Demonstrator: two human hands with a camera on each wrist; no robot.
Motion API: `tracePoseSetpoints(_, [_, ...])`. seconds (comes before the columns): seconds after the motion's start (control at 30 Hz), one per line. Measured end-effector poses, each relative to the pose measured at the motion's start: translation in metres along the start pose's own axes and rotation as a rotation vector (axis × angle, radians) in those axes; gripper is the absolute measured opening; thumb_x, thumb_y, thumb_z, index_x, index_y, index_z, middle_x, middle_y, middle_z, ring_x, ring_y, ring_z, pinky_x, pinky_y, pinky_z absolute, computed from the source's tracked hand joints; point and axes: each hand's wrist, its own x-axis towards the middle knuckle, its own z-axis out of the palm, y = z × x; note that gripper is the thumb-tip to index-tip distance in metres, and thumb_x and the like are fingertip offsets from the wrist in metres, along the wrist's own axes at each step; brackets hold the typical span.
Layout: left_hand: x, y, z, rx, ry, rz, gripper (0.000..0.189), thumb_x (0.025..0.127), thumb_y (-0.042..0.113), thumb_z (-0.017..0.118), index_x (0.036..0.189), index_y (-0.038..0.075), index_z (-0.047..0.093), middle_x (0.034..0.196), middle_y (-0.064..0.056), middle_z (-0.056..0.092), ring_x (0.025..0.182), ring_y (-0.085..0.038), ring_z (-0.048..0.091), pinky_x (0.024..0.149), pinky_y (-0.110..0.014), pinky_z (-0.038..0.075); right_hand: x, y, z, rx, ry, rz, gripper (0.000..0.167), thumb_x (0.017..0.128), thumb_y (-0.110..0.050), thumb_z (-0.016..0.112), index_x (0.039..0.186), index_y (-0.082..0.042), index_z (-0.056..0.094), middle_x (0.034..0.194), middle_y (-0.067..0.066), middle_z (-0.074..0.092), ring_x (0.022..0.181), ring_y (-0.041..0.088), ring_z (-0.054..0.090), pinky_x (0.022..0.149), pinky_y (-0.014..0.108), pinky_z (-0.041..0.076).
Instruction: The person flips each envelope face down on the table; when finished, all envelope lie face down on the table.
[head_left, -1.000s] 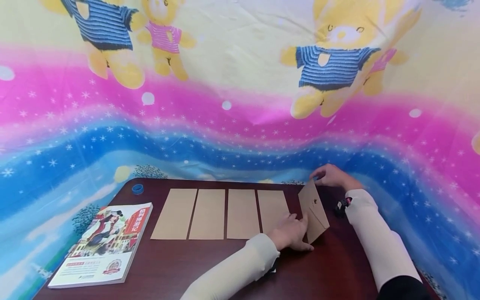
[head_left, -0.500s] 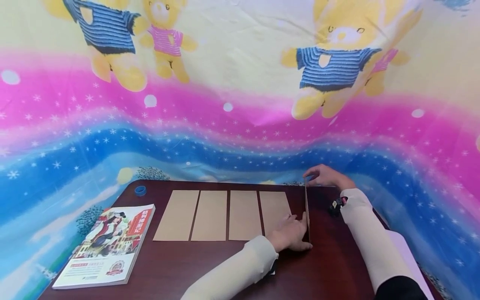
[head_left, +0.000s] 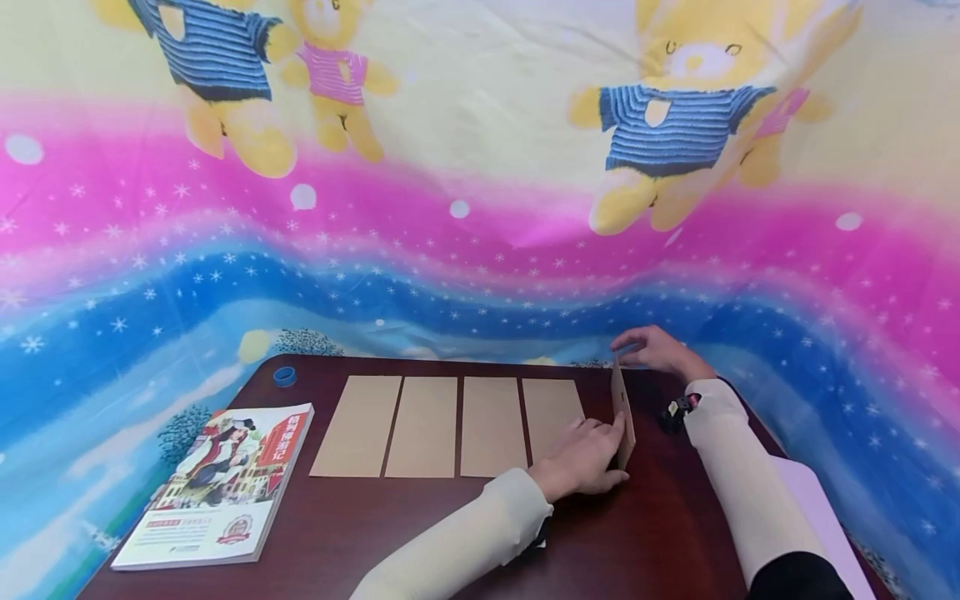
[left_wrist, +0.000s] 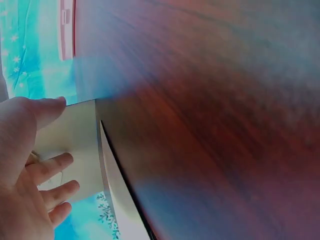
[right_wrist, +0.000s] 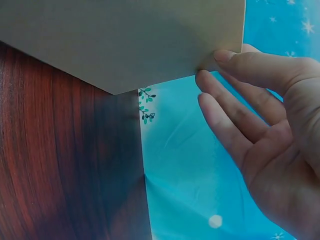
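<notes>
A thin brown kraft-paper card [head_left: 622,408] stands on its long edge, tilted slightly left, at the right of the table. My right hand [head_left: 654,348] pinches its far top corner between thumb and fingers, as the right wrist view shows. Against the card's left face rest the straight fingers of my left hand [head_left: 585,457], with the thumb near its front end. In the left wrist view, those fingers lie spread over the card [left_wrist: 80,130]. A row of several similar brown cards lies flat to the left, including one [head_left: 491,425] in the middle and one [head_left: 551,408] partly behind my left hand.
At the left edge lies a book [head_left: 213,483] with an illustrated cover. Behind it sits a small blue ring [head_left: 285,377], perhaps a tape roll. The dark red-brown table [head_left: 390,533] meets a printed cloth [head_left: 450,283] at its back edge.
The standing card has swung from leaning right with its marked face showing, to edge-on, then to a slight left-facing tilt. My right hand moved left with it; my left hand barely moved.
</notes>
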Motion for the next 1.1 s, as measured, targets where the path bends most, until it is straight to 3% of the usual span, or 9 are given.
tracePoseSetpoints(0.2, [-0.003, 0.003, -0.003, -0.035, 0.038, -0.006, 0.095, 0.095, 0.066, 0.057, 0.165, 0.015, 0.02, 0.151, 0.01, 0.055, 0.139, -0.01, 0.053, 0.12, -0.035, 0.037, -0.002, -0.003, -0.001, -0.011, -0.004, -0.002, 0.037, 0.099, -0.01, 0.066, 0.135, -0.001, 0.064, 0.137, 0.027, 0.063, 0.12, 0.038, 0.066, 0.099, 0.051, 0.056])
tracePoseSetpoints(0.3, [-0.003, 0.003, -0.004, -0.063, 0.097, -0.005, 0.103, 0.093, 0.068, 0.059, 0.167, 0.014, 0.011, 0.145, 0.009, 0.059, 0.131, -0.011, 0.058, 0.116, -0.035, 0.041, -0.002, -0.004, 0.0, -0.009, -0.008, 0.001, 0.036, 0.1, -0.009, 0.065, 0.134, -0.001, 0.064, 0.138, 0.027, 0.063, 0.121, 0.039, 0.066, 0.099, 0.052, 0.055])
tracePoseSetpoints(0.43, [-0.003, 0.003, -0.006, -0.062, 0.194, 0.053, 0.105, 0.093, 0.068, 0.059, 0.167, 0.021, 0.001, 0.142, 0.009, 0.059, 0.123, -0.01, 0.06, 0.109, -0.031, 0.045, -0.002, -0.004, 0.001, -0.014, -0.015, -0.002, 0.034, 0.1, -0.012, 0.067, 0.133, -0.005, 0.066, 0.138, 0.026, 0.063, 0.122, 0.039, 0.065, 0.1, 0.053, 0.054])
tracePoseSetpoints(0.67, [0.0, 0.003, -0.011, 0.015, 0.302, 0.155, 0.074, 0.098, 0.065, 0.055, 0.161, 0.032, 0.035, 0.142, 0.009, 0.055, 0.123, -0.009, 0.056, 0.104, -0.027, 0.045, -0.002, -0.002, 0.0, -0.023, -0.005, 0.012, 0.032, 0.099, -0.014, 0.068, 0.13, -0.009, 0.068, 0.136, 0.02, 0.065, 0.124, 0.039, 0.063, 0.099, 0.051, 0.056])
tracePoseSetpoints(0.9, [0.002, 0.006, -0.012, 0.078, 0.304, 0.19, 0.071, 0.099, 0.064, 0.052, 0.16, 0.032, 0.036, 0.14, 0.008, 0.055, 0.123, -0.009, 0.055, 0.105, -0.028, 0.044, -0.005, 0.003, 0.001, 0.044, -0.054, 0.011, 0.05, 0.1, 0.0, 0.057, 0.149, 0.0, 0.05, 0.142, 0.027, 0.06, 0.128, 0.044, 0.06, 0.094, 0.049, 0.058])
tracePoseSetpoints(1.1, [0.004, 0.007, -0.014, 0.106, 0.315, 0.198, 0.071, 0.098, 0.064, 0.053, 0.159, 0.031, 0.038, 0.139, 0.007, 0.055, 0.125, -0.009, 0.055, 0.105, -0.028, 0.043, -0.007, 0.014, 0.01, 0.037, -0.042, 0.033, 0.043, 0.1, -0.001, 0.056, 0.142, -0.003, 0.059, 0.142, 0.026, 0.061, 0.122, 0.04, 0.065, 0.09, 0.047, 0.06])
